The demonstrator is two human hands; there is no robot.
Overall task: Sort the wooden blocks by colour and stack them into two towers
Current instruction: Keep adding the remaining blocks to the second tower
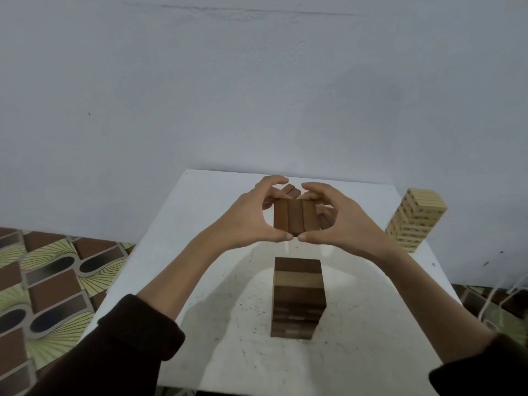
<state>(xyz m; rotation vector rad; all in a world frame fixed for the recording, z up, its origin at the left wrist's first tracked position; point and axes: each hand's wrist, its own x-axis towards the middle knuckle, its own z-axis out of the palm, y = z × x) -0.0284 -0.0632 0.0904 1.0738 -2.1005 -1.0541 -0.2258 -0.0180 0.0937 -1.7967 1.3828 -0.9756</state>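
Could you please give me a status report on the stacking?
Left hand and right hand grip three dark blocks, aloft. Dark tower nearer, uncovered. Pale tower clear, far right.

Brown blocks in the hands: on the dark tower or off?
Off: left hand and right hand hold the brown blocks aloft, apart from the dark tower.

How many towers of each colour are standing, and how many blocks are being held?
Dark brown tower: 1
Pale tower: 1
Held dark blocks, between left hand and right hand: 3
Total: 5. Loose blocks behind the hands are too hidden to count.
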